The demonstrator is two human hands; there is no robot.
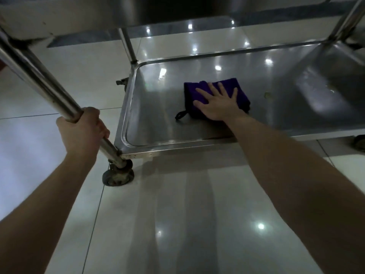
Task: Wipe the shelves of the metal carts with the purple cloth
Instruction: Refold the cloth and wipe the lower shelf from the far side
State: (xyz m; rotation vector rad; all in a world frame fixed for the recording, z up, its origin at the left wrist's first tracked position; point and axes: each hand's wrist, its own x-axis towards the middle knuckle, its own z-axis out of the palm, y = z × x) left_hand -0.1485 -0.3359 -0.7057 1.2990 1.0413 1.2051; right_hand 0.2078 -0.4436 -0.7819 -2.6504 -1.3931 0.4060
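on the bottom shelf [158, 123], right hand [216, 103] presses purple cloth [235, 89], fingers spread; left hand [83, 131] grips cart post [39, 80].

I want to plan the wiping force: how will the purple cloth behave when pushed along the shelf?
The purple cloth is folded and soft-looking, so it probably bunches rather than stays stiff. The lower shelf is glossy steel, so the cloth likely slides easily under the flat right hand. Its black loop may trail.

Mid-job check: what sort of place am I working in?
Likely a commercial kitchen or service area: a steel cart on a caster wheel, and a glossy tiled floor. The right hand presses the purple cloth on the bottom shelf.
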